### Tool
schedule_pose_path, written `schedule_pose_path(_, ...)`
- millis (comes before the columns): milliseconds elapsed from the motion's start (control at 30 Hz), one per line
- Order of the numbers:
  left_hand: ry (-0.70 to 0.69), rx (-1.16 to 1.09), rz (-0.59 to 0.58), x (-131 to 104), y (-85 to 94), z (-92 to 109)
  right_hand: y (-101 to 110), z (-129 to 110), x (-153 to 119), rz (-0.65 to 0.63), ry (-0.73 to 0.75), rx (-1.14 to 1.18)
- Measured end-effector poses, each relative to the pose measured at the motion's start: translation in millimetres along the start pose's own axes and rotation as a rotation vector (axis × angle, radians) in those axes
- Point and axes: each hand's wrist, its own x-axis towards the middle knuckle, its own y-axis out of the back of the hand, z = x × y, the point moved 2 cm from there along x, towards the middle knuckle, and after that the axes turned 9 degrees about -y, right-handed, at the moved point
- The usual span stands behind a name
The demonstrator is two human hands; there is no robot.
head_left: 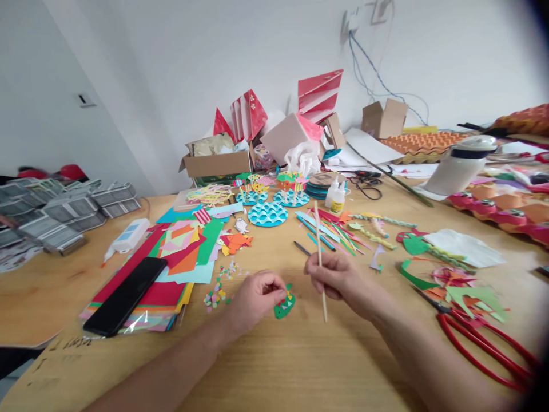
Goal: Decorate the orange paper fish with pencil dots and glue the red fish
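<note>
1. At the near middle of the tabletop [274, 372]: left hand [254, 296], with thumb and fingertips pressed together at the upper edge of a green paper fish [283, 311]; contents of the pinch too small to tell.
2. Toward the right edge from there: right hand [338, 276], pinching a thin wooden stick [318, 232] nearly upright, apart from the fish.
3. Stage, as judged: partway. Green paper fish already cut out and decorated with small coloured pieces; not visibly joined to the stick.
4. Toward the far edge: two blue round bases [251, 199] already bearing upright paper figures; in front, a third base [268, 215] with wavy paper on top.
5. Left of middle: orange paper fish [237, 244], lying flat and unmounted, and loose paper dots [212, 300].
6. At the near right corner: red-handled scissors [475, 342], beside paper scraps [474, 298].
</note>
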Motion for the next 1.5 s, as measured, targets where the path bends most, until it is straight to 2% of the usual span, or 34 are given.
schedule_pose_path(133,0.056,-0.073,0.024,0,-3.3,-2,-15,2,1,-0.116,-0.094,-0.152)
schedule_pose_path(300,0.058,-0.132,0.035,1,-5.9,1,-26,1,-2,-0.118,-0.157,-0.203)
schedule_pose_path(700,0.006,-0.095,0.014,-3,-11.5,-8,-28,5,0,-0.129,-0.158,-0.288)
schedule_pose_path(867,0.016,0.013,0.001,-4,-4.6,1,-25,5,-1,-0.146,-0.163,-0.3)
schedule_pose_path(967,-0.073,0.284,-0.026,-11,8.3,9,-22,9,1,-0.169,-0.183,-0.36)
schedule_pose_path(1067,-0.308,0.547,-0.161,-24,14.6,12,-20,14,6,-0.183,-0.159,-0.512)
schedule_pose_path(1167,-0.475,0.661,-0.305,-38,11.0,8,-19,17,12,-0.182,-0.14,-0.654)
schedule_pose_path(1267,-0.529,0.725,-0.359,-44,4.9,3,-19,16,15,-0.167,-0.15,-0.736)
schedule_pose_path(1500,-0.54,0.75,-0.359,-47,2.1,-2,-30,8,14,-0.168,-0.163,-0.786)
